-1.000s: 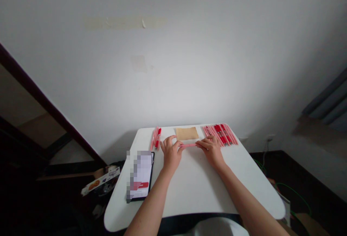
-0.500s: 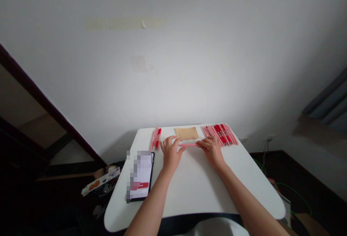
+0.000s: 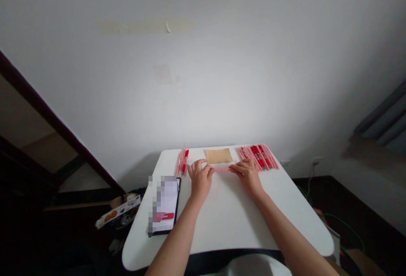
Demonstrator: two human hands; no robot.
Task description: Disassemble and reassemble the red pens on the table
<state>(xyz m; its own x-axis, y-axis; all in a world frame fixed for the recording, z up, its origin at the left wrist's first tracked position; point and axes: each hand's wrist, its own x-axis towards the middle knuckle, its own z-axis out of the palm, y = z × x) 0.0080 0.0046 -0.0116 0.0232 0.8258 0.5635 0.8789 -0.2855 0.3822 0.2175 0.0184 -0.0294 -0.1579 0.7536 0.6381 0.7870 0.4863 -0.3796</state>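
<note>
A pink pen [image 3: 221,169] lies crosswise between my hands, low over the white table or resting on it. My left hand [image 3: 201,176] pinches its left end between thumb and fingertips. At the other end, the fingers of my right hand [image 3: 248,175] are closed on the pen and hide its tip. Just behind it lies a tan paper rectangle [image 3: 219,156]. Several pink and red pens [image 3: 258,157] form a row beyond my right hand. A smaller group of pink and red pens [image 3: 182,162] sits to the left of my left hand.
On the left of the white table [image 3: 234,221] lies a phone [image 3: 165,206], its screen partly pixelated. A pale wall [image 3: 222,77] rises behind the table's far edge. Boxes and clutter [image 3: 119,212] stand on the floor at left; green cables [image 3: 345,225] run at right.
My left thumb and fingers have closed onto the pen's left end, where the thumb was apart before. The right hand keeps its hold; the other pens and the phone stay put.
</note>
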